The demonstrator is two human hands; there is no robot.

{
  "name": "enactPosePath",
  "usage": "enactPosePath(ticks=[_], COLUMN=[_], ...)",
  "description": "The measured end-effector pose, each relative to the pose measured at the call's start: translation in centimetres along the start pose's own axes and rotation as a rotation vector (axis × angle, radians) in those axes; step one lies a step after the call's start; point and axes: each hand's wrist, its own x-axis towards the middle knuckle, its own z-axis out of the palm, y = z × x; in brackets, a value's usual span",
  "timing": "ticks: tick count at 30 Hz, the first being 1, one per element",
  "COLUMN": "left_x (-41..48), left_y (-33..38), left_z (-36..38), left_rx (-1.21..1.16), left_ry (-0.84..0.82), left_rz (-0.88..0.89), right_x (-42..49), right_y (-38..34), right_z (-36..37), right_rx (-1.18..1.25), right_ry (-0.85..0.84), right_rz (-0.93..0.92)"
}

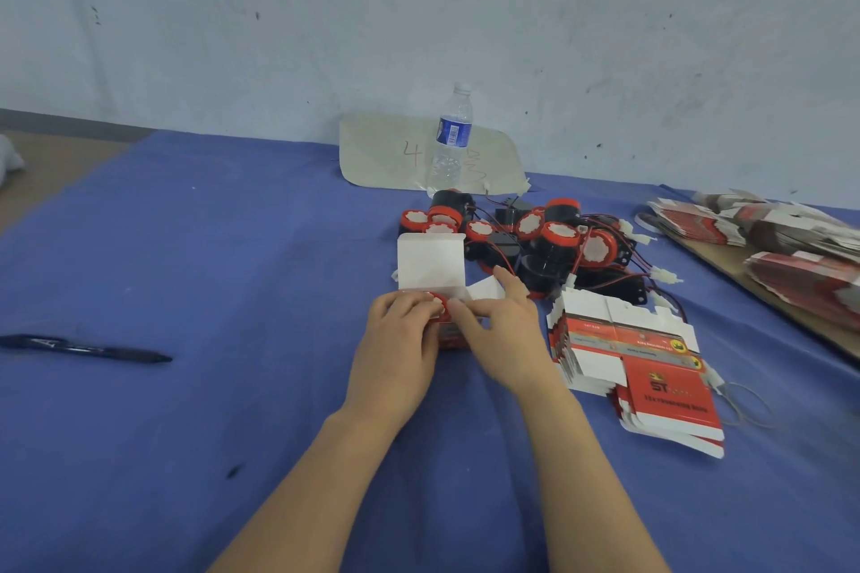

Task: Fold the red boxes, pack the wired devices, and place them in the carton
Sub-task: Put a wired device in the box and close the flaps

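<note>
Pen (88, 348) lies way off left on the blue counter (232, 247), not part of this; left hand (400, 330) is curled round the red box (449, 340) near the middle, fingers over the wired device (437, 307) sitting in its open top; right hand (502, 335) grips the box's other side, forefinger out on a white side flap; lid flap stands up on the far side; risk imo: device looks proud of the opening, so closing now could crease the card or trap its wire; pile of devices (549, 237) just beyond, flat boxes (651, 363) to the right; no carton in view.
</note>
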Motion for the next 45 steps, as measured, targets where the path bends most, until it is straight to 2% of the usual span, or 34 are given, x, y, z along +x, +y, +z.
enactPosePath(ticks=[7,13,17,19,22,25,30,34,39,43,45], left_x=[0.0,-0.2,-0.1,0.1,0.1,0.1,0.0,0.1,0.7,0.7,0.5], left_y=[-0.3,0.2,0.3,0.3,0.4,0.2,-0.3,-0.9,-1.9,-2.0,-1.9], left_z=[-0.2,0.0,0.1,0.1,0.1,0.1,-0.5,-0.3,-1.1,-1.2,-1.1], left_rx=[-0.021,0.2,0.265,0.289,0.279,0.197,-0.117,-0.194,-0.4,-0.462,-0.429], left_ry=[0.041,-0.022,-0.033,-0.035,-0.05,-0.046,0.087,0.136,-0.019,-0.025,-0.038], left_rz=[-0.064,-0.035,-0.055,-0.057,-0.071,-0.05,-0.14,-0.218,-0.297,-0.238,-0.188], right_x=[-0.3,-0.2,-0.1,-0.2,-0.7,-0.9,-0.7,-0.7,-0.4,-0.4,-0.4], right_y=[0.3,0.9,0.8,0.5,-0.5,-1.0,-0.7,-0.6,-0.4,0.0,-0.1], right_z=[1.7,1.4,1.0,1.3,1.8,2.0,2.6,2.8,2.9,2.7,2.5], right_rx=[0.008,-0.141,-0.166,-0.11,0.102,0.341,0.083,0.151,0.262,0.261,0.371], right_ry=[0.117,0.045,-0.021,0.05,0.234,0.236,0.186,0.179,0.149,0.174,0.181], right_rz=[-0.073,-0.126,-0.123,-0.132,-0.169,-0.114,-0.197,-0.164,-0.12,-0.142,-0.1])
